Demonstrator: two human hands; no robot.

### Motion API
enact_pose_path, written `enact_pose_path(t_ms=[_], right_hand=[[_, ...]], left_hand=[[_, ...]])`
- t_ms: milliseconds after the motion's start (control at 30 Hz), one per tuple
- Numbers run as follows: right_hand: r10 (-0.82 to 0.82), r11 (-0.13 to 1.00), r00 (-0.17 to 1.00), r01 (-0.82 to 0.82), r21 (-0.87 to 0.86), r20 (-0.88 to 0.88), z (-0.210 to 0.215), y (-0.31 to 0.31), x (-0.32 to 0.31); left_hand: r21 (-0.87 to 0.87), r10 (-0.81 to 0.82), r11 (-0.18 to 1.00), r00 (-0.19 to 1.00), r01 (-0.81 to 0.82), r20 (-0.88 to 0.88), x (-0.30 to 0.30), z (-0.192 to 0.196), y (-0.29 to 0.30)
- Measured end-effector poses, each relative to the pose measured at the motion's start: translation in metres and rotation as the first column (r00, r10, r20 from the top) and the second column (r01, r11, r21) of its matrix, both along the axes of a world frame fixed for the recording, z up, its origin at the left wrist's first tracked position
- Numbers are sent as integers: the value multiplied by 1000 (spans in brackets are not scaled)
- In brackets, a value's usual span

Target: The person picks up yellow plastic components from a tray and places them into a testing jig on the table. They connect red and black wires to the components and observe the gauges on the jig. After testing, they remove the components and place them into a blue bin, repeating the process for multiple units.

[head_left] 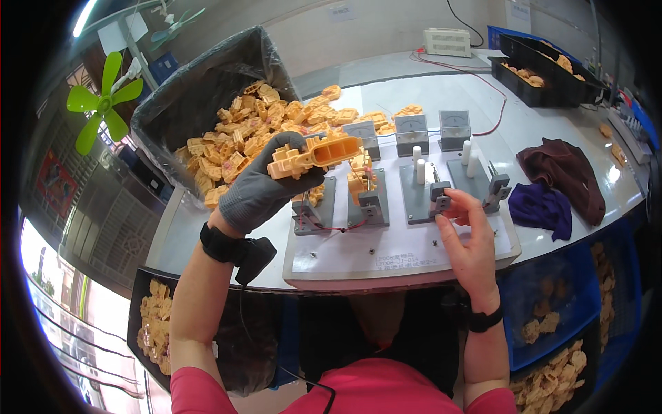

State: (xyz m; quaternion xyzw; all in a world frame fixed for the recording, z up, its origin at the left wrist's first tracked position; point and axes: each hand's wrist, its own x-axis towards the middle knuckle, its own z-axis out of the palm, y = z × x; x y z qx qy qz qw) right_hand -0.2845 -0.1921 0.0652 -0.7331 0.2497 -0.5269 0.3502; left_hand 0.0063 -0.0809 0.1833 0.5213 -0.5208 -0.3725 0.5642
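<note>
A tan moulded plastic part [314,155] is held up above the surface, gripped in the gloved left hand [265,186], whose grey fingers [289,143] are curled closed around its lower half. The part's boxy ribbed end sticks out toward 3 o'clock, past the thumb. Just below it, at 5 o'clock, another tan part [360,181] sits in one of the grey clamp fixtures [369,200] on a white test board [386,255].

The bare right hand [469,241] is at 4 o'clock from the held part, on the board. Its thumb and forefinger meet the small grey clamp block [440,196] of the next fixture; they look pinched on it, though the contact is partly hidden by the fingers themselves. Two white pegs [418,165] stand just behind that block, and another pair [469,159] at 2 o'clock from the hand.

Three square grey meters [412,132] line the back of the board. At 10 o'clock from the held part a dark bag-lined bin [200,90] lies tipped, spilling a heap of tan parts [241,138] onto the surface. Dark maroon and purple cloths [555,186] lie at 3 o'clock, well apart from the hands. A black tray [545,76] with more parts sits at the far 1 o'clock corner
</note>
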Motion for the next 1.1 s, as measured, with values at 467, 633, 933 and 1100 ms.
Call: enact_pose_path(t_ms=[467, 633, 933, 1100], right_hand=[[25, 999, 1000, -25, -26, 8, -2, -1, 0], [14, 999, 1000, -14, -44, -8, -1, -1, -1], [6, 999, 1000, -6, -50, -10, -1, 0, 0], [2, 999, 1000, -3, -53, -24, 0, 0, -2]], left_hand=[[60, -29, 998, 998, 26, 57, -3, 7, -12], [153, -34, 987, 994, 50, -103, -13, 16, -17], [325, 54, 921, 757, 215, -651, 11, 11, -26], [360, 75, 899, 723, 249, -686, 15, 12, -34]])
